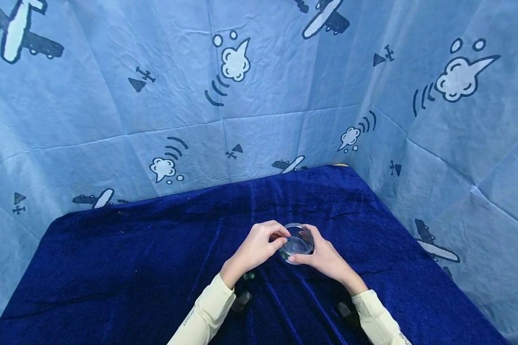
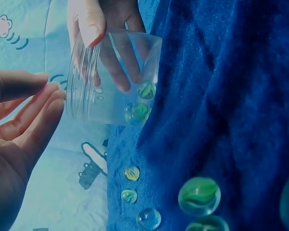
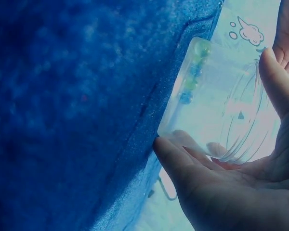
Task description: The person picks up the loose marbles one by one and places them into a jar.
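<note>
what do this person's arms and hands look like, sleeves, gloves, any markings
The left sleeve and right sleeve are long and pale cream, each with small dark marks too small to read. The left hand and right hand wear no gloves. A dark block shows near each sleeve's end.

We've got two hands (image 1: 259, 245), one clear jar (image 1: 297, 246) and what looks like one blue marble (image 1: 288, 238). We count six loose marbles (image 2: 199, 196) too, plus at least two jarred marbles (image 2: 137, 112).

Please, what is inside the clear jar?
Green and blue marbles lie at the bottom. Some overlap, and the right hand covers part of the jar, so I cannot count them all.
</note>
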`<state>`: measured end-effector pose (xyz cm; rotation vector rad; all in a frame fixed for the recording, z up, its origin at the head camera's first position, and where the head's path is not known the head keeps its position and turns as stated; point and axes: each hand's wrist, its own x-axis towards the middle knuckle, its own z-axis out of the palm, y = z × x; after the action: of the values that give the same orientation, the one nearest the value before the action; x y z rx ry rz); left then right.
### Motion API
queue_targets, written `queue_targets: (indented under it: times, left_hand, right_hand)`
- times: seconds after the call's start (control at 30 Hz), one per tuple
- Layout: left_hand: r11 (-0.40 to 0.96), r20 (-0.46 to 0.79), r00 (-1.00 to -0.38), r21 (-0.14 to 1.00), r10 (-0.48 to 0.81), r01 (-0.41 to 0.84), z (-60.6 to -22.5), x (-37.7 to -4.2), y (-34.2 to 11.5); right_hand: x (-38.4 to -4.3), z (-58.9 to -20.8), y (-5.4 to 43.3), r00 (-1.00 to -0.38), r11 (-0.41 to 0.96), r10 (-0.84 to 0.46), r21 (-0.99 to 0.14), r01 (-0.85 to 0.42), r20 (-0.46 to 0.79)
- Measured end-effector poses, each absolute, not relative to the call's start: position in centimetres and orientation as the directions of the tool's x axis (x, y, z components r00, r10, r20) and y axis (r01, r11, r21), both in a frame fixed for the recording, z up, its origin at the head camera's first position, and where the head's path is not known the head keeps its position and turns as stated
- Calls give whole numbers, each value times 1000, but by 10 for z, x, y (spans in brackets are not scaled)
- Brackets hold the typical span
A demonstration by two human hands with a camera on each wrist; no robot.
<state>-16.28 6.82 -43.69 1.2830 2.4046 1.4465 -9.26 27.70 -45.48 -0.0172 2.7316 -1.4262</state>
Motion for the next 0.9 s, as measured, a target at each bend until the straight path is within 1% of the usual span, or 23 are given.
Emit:
queue_targets:
  times: [0.33, 0.5, 0.9]
  left_hand:
    - [213, 364, -676, 762, 641, 612, -439, -164, 56]
    - [237, 359, -689, 756, 630, 610, -441, -164, 48]
    - [297, 295, -711, 757, 639, 581, -449, -163, 8]
  right_hand:
    - [-93, -455, 276, -999, 575, -24, -818, 15, -36]
    - [-93, -455, 273, -999, 579, -27, -816, 6, -27]
    - [-94, -455, 275, -999, 582, -24, -813, 10, -30]
